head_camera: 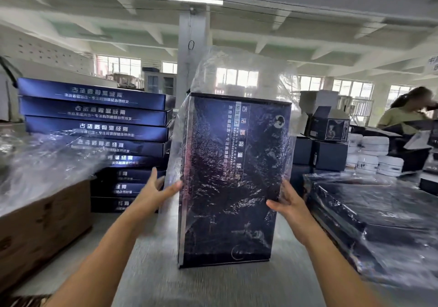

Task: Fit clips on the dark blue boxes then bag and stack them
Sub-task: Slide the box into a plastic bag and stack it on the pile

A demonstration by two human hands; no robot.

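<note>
Head view
Box: a dark blue box (227,181) is standing upright on its short end on the grey table (213,287), in the middle of the view; a clear plastic bag (239,74) is covering it and ballooning loose above its top edge.
Left hand: the left hand (155,191) is pressing the box's left edge through the plastic; its thumb is lying on the front face and its fingers are reaching round the side, fairly straight; it is gripping box and bag together.
Right hand: the right hand (288,203) is holding the right edge the same way, thumb on the front, fingers spread along the side.
Writing: white Chinese characters are running down the box's front, near the top right; they are too blurred to read with any certainty; a round pale emblem is sitting at the upper right corner.
Stack: a pile of unbagged blue boxes (94,126) is lying flat behind the left hand; each side is showing a line of white Chinese print.
Bagged pile: wrapped boxes (369,223) are lying flat just beside the right hand.
Carton: a brown carton (40,226) is sitting at the left with loose plastic on it.
Background: a person (407,114) is standing far right.
</note>
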